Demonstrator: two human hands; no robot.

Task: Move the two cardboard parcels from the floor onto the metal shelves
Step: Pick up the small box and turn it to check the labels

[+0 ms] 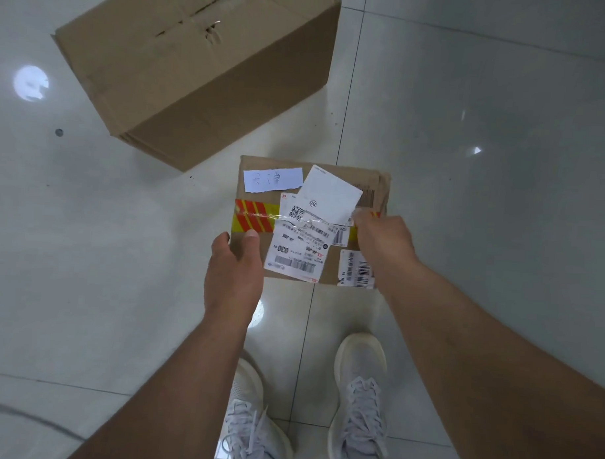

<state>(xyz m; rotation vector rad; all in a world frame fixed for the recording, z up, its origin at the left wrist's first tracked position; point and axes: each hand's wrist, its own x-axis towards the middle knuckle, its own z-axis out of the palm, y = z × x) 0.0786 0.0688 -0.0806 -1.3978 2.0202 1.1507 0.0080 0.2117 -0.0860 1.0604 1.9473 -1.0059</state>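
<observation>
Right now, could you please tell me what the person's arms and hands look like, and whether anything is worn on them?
Both forearms are bare right down to the picture's edge: no sleeves show. The left hand and right hand wear no gloves, and no watch, ring or band is visible. Nails look short and plain. Below them, pale lace-up trainers are on the feet.

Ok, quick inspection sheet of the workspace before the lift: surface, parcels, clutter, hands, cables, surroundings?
Surface: glossy pale tiled floor, with light reflections.
Job's things: small labelled parcel with red-yellow tape, gripped at both sides; large plain parcel on the floor beyond it.
Clutter: a small dark spot on the floor.
Grippers: left hand on the small parcel's left edge; right hand on its right edge.
Cables: possible dark cable at lower left, blurred.
Surroundings: white shoes; shelves not in view.
</observation>
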